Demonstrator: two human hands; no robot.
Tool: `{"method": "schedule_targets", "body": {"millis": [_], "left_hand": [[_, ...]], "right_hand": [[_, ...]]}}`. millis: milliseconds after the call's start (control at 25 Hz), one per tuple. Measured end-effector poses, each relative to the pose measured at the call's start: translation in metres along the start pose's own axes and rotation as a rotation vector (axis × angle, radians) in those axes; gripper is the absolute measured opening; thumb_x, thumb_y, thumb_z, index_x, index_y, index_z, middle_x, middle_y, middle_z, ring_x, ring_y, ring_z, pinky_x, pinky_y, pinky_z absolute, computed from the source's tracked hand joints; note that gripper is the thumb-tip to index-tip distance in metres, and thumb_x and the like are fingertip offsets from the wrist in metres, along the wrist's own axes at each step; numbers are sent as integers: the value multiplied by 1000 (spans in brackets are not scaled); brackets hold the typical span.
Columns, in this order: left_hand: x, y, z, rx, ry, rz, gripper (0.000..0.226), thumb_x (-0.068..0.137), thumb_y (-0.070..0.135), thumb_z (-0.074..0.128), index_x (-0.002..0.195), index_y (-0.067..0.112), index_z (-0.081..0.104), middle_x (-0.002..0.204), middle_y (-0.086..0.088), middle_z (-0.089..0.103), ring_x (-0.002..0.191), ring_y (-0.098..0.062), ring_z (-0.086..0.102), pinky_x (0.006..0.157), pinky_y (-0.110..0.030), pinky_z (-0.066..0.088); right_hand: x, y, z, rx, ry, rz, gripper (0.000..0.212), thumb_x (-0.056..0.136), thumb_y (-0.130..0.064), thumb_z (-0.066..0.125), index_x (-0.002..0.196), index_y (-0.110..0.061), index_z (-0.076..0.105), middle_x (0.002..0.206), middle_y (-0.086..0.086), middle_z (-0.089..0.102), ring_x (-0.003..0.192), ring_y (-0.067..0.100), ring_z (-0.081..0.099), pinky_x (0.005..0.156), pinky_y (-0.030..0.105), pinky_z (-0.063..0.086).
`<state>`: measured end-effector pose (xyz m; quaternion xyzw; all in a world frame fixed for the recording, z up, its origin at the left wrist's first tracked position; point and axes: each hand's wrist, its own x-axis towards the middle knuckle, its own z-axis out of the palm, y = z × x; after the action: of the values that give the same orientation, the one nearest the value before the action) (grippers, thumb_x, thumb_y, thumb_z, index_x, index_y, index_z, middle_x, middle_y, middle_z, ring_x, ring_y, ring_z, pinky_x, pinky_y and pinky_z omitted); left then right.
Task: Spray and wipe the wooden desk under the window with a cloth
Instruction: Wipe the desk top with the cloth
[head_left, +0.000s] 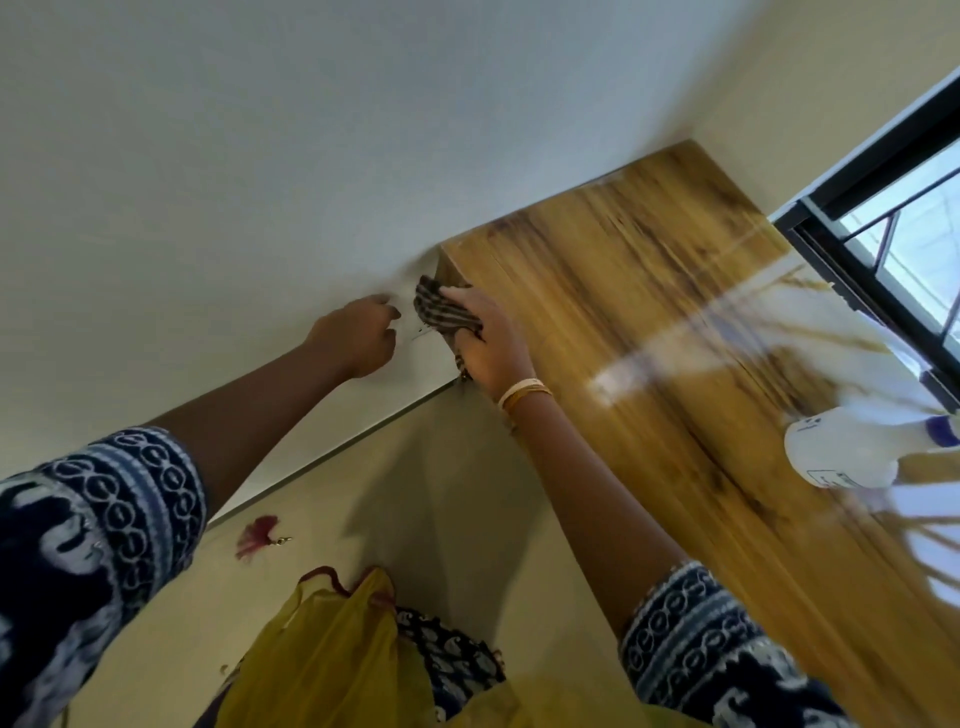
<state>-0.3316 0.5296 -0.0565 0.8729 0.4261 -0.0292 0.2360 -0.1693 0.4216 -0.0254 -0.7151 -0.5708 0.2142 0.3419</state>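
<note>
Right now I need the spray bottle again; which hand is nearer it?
Right. The right hand grips the cloth at the desk's far corner; the left hand is farther from the spray bottle, by the wall.

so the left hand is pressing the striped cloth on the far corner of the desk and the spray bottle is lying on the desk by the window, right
Not quite: the right hand presses the striped cloth on the far corner of the desk, as the head view shows. The left hand is beside it against the wall, holding no cloth. The spray bottle does lie on the desk by the window.
</note>
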Motion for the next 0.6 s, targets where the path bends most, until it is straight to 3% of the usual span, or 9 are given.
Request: {"method": "schedule_targets", "body": {"millis": [80, 200, 320, 400, 480, 520, 600], "left_hand": [[-2, 9, -1, -261, 16, -71, 40, 98, 26, 50, 134, 11, 54, 144, -11, 49, 130, -31, 47, 104, -41, 41], [-13, 30, -10, -1037, -170, -282, 39, 99, 44, 45, 121, 15, 57, 131, -13, 59, 117, -30, 56, 92, -38, 42], [-27, 43, -13, -1503, -436, -288, 63, 86, 62, 53, 127, 14, 56, 121, -14, 64, 108, -31, 63, 91, -45, 49], [-32, 51, -11, -1548, -398, -248, 47, 89, 49, 59, 118, 12, 60, 112, -11, 66, 102, -27, 65, 83, -41, 53], [-33, 52, -10, -1421, -227, -246, 26, 90, 35, 64, 106, 15, 64, 107, -7, 67, 102, -24, 63, 83, -40, 54], [-34, 50, -9, -1347, -164, -226, 19, 89, 31, 67, 99, 15, 65, 102, -8, 68, 99, -23, 63, 85, -40, 53], [-37, 45, -8, -1234, -108, -164, 13, 87, 25, 71, 85, 13, 66, 83, -8, 67, 79, -19, 63, 77, -36, 52]], "right_hand": [[-15, -2, -5, 310, 78, 228, 54, 80, 6, 65, 130, -11, 55, 121, 9, 61, 100, 12, 67, 85, 30, 58], [-33, -9, -9, 732, 126, 490, 40, 78, 6, 72, 115, -4, 60, 110, 18, 66, 83, 18, 72, 74, 34, 60], [-48, -14, -3, 751, 231, 555, 17, 84, -15, 76, 94, -4, 67, 93, 16, 72, 81, 25, 70, 76, 38, 60], [-53, -17, -3, 489, 244, 529, 20, 90, -29, 70, 83, -11, 67, 81, 7, 70, 74, 17, 67, 69, 31, 58], [-58, -19, -10, 271, 207, 489, 32, 93, -39, 63, 72, -16, 60, 65, -3, 58, 58, 9, 52, 55, 17, 44], [-61, -19, -14, 241, 192, 479, 36, 94, -40, 61, 67, -17, 55, 59, -4, 51, 52, 7, 44, 51, 15, 38], [-63, -20, -25, 312, 151, 480, 39, 95, -40, 61, 66, -16, 51, 60, 0, 49, 53, 10, 47, 56, 22, 43]]}}
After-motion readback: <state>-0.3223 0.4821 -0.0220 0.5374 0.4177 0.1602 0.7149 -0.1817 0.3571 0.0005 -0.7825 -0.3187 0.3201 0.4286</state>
